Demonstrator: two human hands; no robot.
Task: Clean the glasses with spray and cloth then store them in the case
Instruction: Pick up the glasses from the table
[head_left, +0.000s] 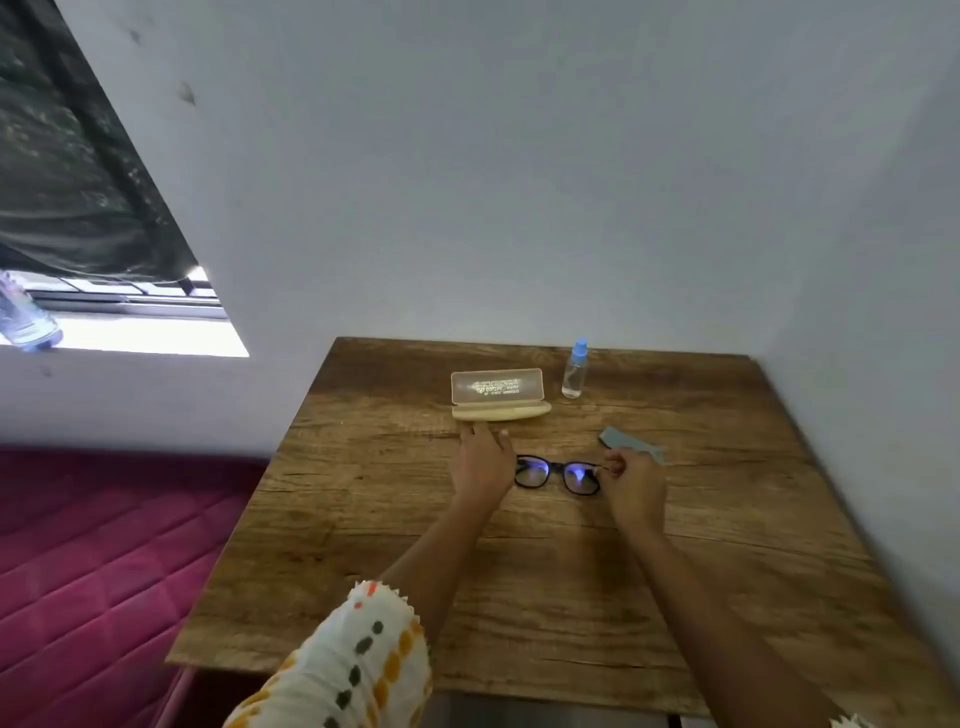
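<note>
While your hands flank the glasses (558, 474) on the bench (519, 571) — long axis left-right | right hand (631, 486) pinches their right end | left hand (480, 462) spread, flat beside them | beyond — cloth (631, 444), open case (498, 395), spray (574, 370).

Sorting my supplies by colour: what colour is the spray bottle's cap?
Light blue, on the clear spray bottle at the table's far side; the head view shows it.

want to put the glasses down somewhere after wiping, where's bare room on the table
The near half of the table, between the glasses and the front edge, is bare apart from the forearms. The far-left corner beside the open case is free too. Crowded: the far right, with spray bottle and cloth.
</note>
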